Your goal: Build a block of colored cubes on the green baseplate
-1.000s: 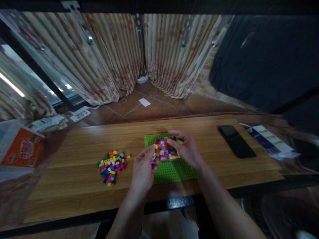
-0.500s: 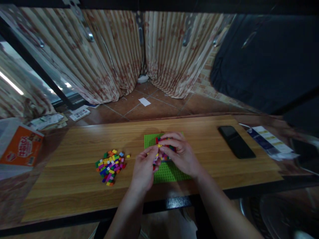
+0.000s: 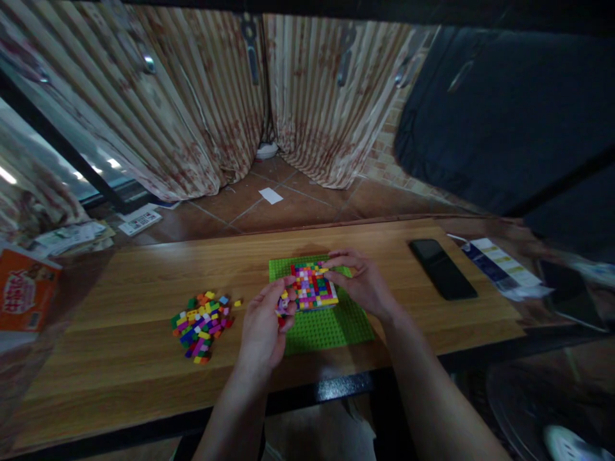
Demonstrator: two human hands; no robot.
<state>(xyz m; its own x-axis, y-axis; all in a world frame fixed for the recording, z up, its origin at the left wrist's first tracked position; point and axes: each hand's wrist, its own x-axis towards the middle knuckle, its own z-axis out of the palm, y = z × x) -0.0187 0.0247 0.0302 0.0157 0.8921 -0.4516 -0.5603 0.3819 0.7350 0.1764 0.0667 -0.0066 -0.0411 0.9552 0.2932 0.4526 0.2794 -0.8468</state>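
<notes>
Head view, looking fwd & down. A wooden table (image 3: 120, 288) is seen running left to right, w/ a green baseplate (image 3: 331, 330) laid at approx. its ctr, close to the near edge. A patch of coloured bricks (image 3: 312, 288) is fixed on the far half of the baseplate; the near half is bare studs.

The left hand (image 3: 262, 323) is curled at the patch's left edge, thumb & fingers closed on a few small bricks (image 3: 283, 306) held right against that edge. The right hand (image 3: 368, 288) is set at the patch's far-right corner, fingers bent, tips touching the far row. Whether the patch is gripped or only pressed can't be told. Both forearms are brought in over the near edge.

A pile of loose bricks (image 3: 199, 320), mixed colours, is spread on the table left of the baseplate, apart from the left hand. A black phone (image 3: 442, 269) is laid flat right of the baseplate, & a printed paper strip (image 3: 502, 269) further right, near the table's end. An orange box (image 3: 24, 298) is seen at the far left, partly cut off. Beyond the table: tiled floor (image 3: 307, 211) w/ a white slip (image 3: 270, 195), striped curtains (image 3: 312, 96) & a dark cloth (image 3: 504, 109) at top right.
</notes>
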